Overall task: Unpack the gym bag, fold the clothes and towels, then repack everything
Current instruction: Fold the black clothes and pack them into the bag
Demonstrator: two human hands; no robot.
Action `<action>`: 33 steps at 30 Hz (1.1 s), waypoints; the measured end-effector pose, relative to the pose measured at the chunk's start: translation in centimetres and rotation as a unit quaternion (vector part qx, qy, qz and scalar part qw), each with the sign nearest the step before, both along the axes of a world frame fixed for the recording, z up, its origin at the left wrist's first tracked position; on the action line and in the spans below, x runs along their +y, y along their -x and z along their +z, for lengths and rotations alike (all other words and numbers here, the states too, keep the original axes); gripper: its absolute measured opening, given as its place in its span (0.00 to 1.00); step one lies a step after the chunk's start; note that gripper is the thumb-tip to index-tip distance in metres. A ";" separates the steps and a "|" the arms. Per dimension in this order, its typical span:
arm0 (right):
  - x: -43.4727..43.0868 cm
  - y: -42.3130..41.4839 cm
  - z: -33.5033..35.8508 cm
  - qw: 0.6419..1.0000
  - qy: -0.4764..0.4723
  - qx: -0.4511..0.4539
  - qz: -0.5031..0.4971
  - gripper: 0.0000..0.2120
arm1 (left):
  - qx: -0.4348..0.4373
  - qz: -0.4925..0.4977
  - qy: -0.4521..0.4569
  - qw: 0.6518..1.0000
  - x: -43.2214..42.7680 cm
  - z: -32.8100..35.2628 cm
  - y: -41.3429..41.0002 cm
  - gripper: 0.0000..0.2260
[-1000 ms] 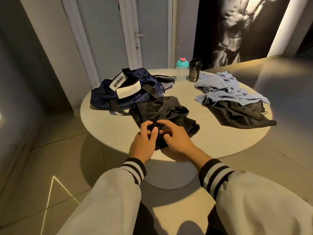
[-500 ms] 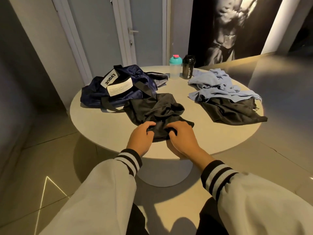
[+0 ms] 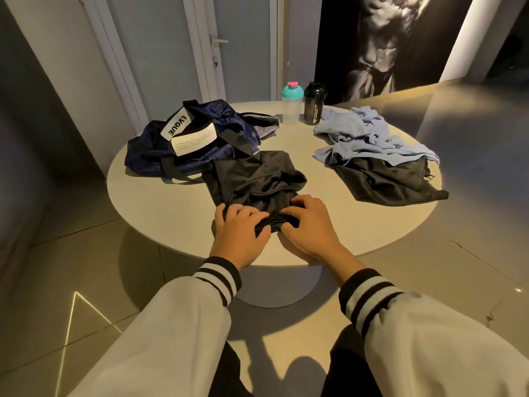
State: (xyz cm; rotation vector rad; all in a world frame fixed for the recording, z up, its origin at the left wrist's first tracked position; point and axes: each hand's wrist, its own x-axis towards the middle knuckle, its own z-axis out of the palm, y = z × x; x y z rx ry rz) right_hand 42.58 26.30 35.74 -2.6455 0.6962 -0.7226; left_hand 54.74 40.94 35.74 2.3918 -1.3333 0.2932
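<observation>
A crumpled black garment (image 3: pixel 257 181) lies on the round table (image 3: pixel 160 196) in front of me. My left hand (image 3: pixel 239 233) and my right hand (image 3: pixel 310 224) sit side by side at its near edge, fingers curled and pinching the fabric. The navy gym bag (image 3: pixel 200 141) with white labels lies slumped behind it at the back left. A light blue towel (image 3: pixel 369 136) is heaped at the right, partly over a second black garment (image 3: pixel 392 181).
A clear shaker with a teal lid (image 3: pixel 291 104) and a black shaker bottle (image 3: pixel 313 104) stand at the table's far edge. Behind are a door and a large dark wall poster. Tiled floor surrounds the pedestal table.
Both hands stayed on the black garment's near edge, shifting slightly and bunching the fabric between them. The camera view drifted a little; nothing else on the table moved.
</observation>
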 end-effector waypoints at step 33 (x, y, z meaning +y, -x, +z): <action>-1.1 -0.5 5.3 0.953 -0.250 0.066 -0.158 0.27 | 0.297 -0.041 0.216 0.929 -4.3 2.6 -3.5 0.10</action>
